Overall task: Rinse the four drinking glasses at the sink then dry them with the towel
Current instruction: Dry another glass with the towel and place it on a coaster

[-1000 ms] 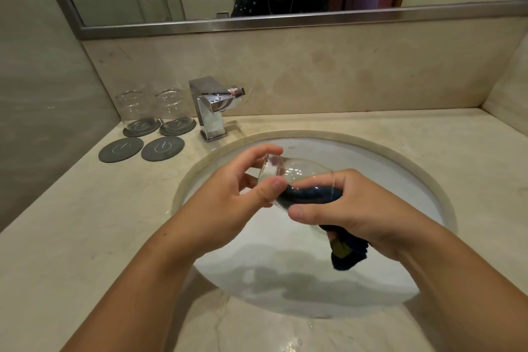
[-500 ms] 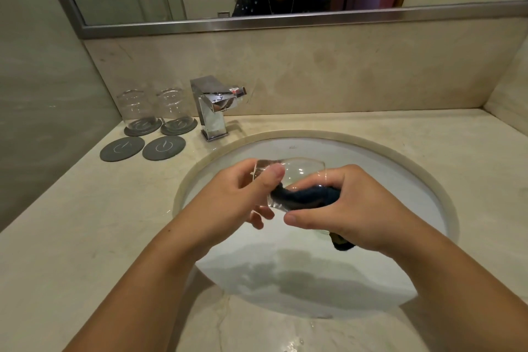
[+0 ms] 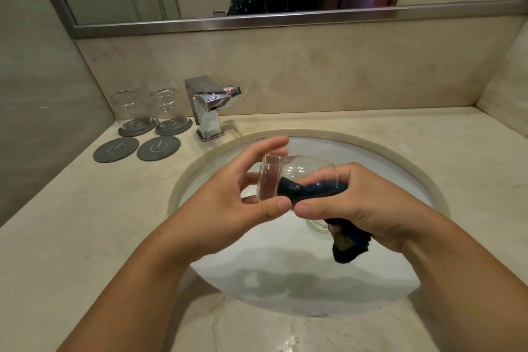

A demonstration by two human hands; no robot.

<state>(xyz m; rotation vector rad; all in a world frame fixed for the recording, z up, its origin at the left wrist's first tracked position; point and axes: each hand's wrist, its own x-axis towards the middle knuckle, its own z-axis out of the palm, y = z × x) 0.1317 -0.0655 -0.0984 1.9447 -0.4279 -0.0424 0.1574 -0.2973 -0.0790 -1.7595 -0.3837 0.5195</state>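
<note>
Both hands work one glass with the towel above the sink.

The left hand (image 3: pixel 228 197) pinches the thick base of a clear glass (image 3: pixel 297 168) between thumb and fingers, keeping it on its side between the two hands, over the sink (image 3: pixel 400 157). The right hand (image 3: pixel 363 203) grips a dark blue towel (image 3: pixel 308 190); one end is pushed into the glass's mouth and the other hangs below the palm. Well beyond the left hand, two more glasses (image 3: pixel 130 107) (image 3: pixel 168 104) stand on grey coasters (image 3: pixel 137 127) on the surface (image 3: pixel 71 223). Two bare coasters (image 3: pixel 115 149) lie just in front of them, and a chrome tap (image 3: pixel 207 111) stands beside them.
</note>
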